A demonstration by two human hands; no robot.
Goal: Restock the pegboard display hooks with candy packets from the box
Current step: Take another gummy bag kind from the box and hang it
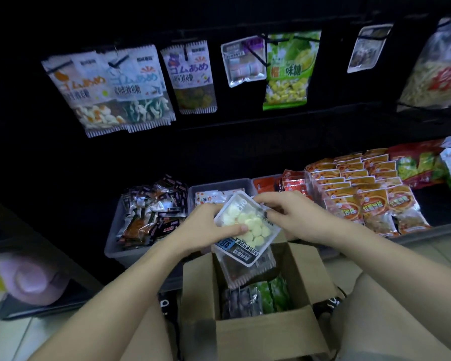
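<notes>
Hands gripped one clear candy packet (pixel 245 226) above the open cardboard box (pixel 266 332): left hand (pixel 206 227) with thumb curled over its window, right hand (pixel 289 212) pinching its upper edge. Hanging packets (pixel 193 76) filled the pegboard hooks (pixel 185 52) beyond.

Both hands — left (pixel 206 227), right (pixel 294 217) — forward, fingers curled in a grip

Shop: snack packets (pixel 188 79) on pegboard hooks, stocked bins (pixel 115 238) below.
</notes>
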